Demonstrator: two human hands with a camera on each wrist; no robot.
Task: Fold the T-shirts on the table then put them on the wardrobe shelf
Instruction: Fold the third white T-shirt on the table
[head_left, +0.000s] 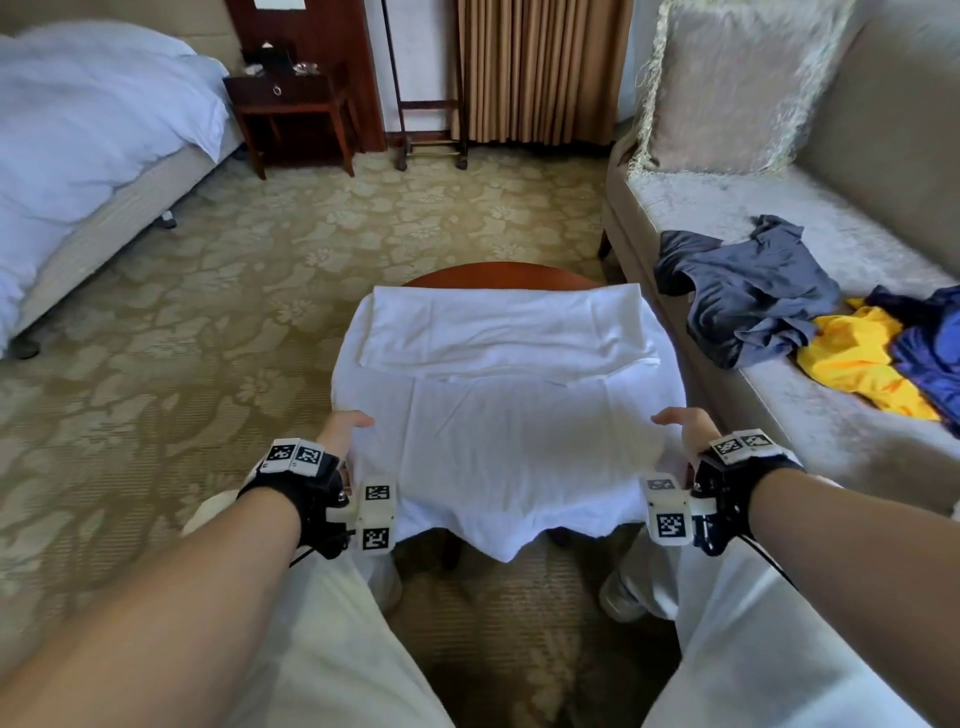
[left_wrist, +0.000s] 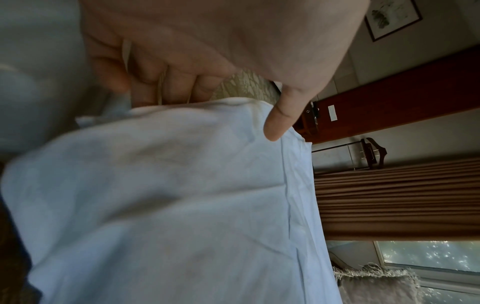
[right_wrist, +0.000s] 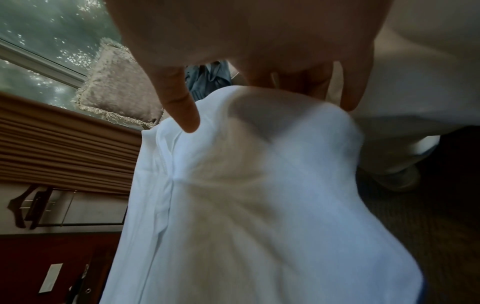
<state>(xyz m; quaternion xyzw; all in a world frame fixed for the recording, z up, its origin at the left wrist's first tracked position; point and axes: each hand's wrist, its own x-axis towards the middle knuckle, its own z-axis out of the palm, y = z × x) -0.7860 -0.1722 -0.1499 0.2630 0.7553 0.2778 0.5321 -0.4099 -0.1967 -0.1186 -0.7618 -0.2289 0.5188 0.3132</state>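
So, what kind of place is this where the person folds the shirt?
Probably a hotel room. There is a made bed with white bedding, a wooden luggage rack by the curtains, and a sofa beside the small round table.

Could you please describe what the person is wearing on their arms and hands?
Both forearms are bare, without sleeves. Each wrist carries a black strap rig with white blocks bearing black-and-white square markers, behind the left hand and right hand. Thin black cables trail from both rigs. No gloves.
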